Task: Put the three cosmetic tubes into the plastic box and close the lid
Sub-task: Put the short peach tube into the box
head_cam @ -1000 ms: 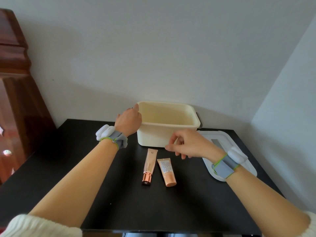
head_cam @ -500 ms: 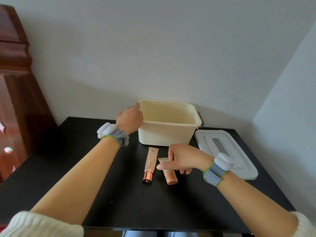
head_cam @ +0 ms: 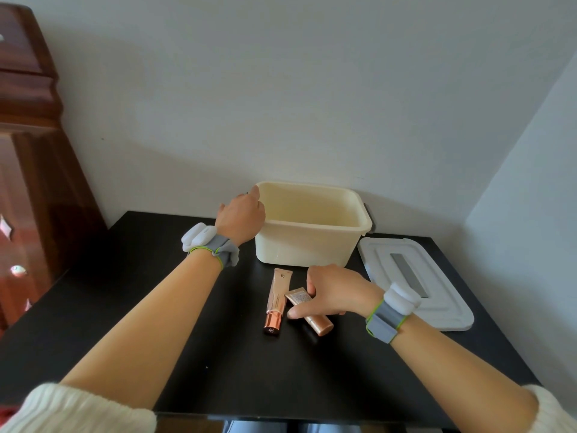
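Two tubes lie on the bench at 6 o'clock of the plastic box (head_cam: 307, 239). Your right hand (head_cam: 335, 295) pinches the short tube (head_cam: 307, 307), angled 11-to-5; your left hand (head_cam: 242, 218) grips the box's rim.

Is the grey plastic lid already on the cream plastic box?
No, the grey plastic lid lies flat on the black table, right of the open cream plastic box.
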Available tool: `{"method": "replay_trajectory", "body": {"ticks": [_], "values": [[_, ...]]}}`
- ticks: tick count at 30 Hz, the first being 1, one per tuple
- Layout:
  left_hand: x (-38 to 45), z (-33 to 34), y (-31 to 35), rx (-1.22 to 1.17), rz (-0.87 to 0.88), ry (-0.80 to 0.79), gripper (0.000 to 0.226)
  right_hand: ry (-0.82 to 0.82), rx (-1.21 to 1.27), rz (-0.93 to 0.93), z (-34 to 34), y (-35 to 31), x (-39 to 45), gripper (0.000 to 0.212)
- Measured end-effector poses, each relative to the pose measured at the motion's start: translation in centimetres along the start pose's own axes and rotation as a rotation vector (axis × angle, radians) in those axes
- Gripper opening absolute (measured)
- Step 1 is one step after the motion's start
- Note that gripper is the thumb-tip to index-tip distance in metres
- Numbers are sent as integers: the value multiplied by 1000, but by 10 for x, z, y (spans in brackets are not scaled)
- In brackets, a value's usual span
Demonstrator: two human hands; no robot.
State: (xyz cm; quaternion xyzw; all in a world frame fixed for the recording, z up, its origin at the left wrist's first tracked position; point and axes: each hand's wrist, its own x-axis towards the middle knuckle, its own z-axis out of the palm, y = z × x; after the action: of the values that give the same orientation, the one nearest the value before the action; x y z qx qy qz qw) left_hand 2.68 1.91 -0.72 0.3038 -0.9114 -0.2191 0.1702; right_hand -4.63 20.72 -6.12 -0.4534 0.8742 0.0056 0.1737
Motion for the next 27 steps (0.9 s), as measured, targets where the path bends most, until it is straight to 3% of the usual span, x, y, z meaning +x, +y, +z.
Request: {"method": "replay_trajectory", "body": {"ticks": [3,9,15,21,25,27], "values": [[0,1,0,2,-3,5,36,17,17,-14,1,3,1,52],[1,1,0,-12,-2,2,37,-10,177,-7,-7,2,-4,54],[0,1,0,-16,0,7,34,22,470,-107,-45,4,-14,14],[0,0,0,-8,4,6,34,177,700,-183,-81,12,-20,6],[1,0,0,-1,6,2,33,407,828,-201,-99,19,-17,16],[0,0,0,-1,9,4,33,535,863,-205,-104,23,-14,6]]}}
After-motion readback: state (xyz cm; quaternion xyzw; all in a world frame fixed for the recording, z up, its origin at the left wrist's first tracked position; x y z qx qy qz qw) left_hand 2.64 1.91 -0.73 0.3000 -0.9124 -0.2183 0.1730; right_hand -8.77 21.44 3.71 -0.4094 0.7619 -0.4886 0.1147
